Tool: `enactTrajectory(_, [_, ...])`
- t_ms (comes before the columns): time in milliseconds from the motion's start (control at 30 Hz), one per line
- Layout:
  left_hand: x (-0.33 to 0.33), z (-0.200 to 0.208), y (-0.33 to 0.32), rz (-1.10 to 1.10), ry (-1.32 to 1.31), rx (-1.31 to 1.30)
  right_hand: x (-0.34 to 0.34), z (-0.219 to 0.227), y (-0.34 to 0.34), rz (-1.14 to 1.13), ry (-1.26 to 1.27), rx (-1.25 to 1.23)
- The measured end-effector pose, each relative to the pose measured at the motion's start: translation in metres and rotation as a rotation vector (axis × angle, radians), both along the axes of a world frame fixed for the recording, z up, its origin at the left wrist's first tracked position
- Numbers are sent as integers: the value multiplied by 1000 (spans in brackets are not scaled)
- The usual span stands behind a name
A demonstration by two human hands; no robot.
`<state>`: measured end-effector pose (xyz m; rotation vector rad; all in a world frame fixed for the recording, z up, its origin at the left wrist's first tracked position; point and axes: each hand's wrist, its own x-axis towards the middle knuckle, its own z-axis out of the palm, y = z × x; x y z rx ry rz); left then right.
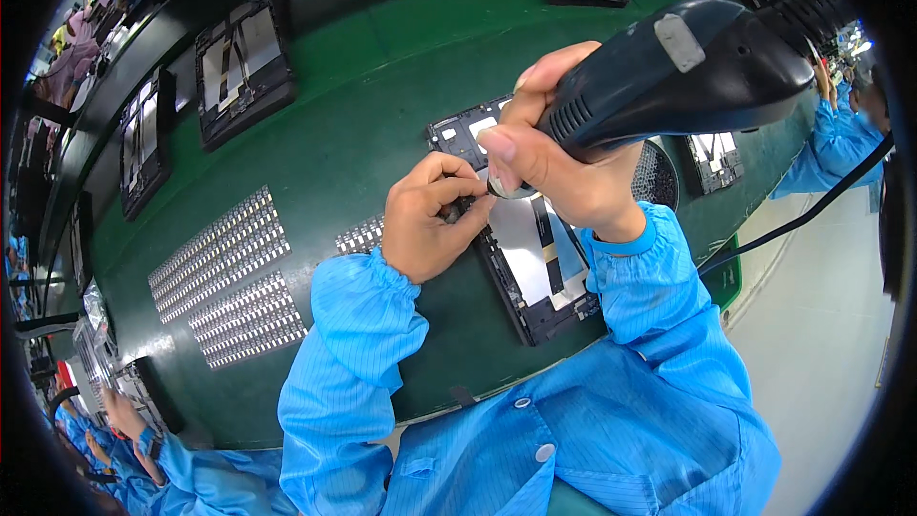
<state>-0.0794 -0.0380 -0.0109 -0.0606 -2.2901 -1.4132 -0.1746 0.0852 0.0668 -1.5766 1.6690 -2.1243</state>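
Tablet housing [516, 239], uncovered, lay on the green counter [363, 86] beneath both hands. The right hand [583, 182] was wrapped around a black handheld tool [669, 86]; the left hand [432, 215] appeared to pinch a small dark part [491, 188] over the housing's upper portion, its kind not discernible. Work was judged partway: the black flat cable [549, 248] lay inside, whereas no cover was fitted. Whether the work at the fingertips was finished could not be determined. The nearby component sheet [224, 248] bore many small pieces, and another open housing [245, 67] lay uncovered.
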Motion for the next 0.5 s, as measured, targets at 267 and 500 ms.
enactTrajectory(267, [-2, -1, 0, 0, 12, 6, -2, 1, 0, 14, -15, -10])
enactTrajectory(500, [-3, 1, 1, 8, -8, 51, -5, 1, 1, 2, 49, 19])
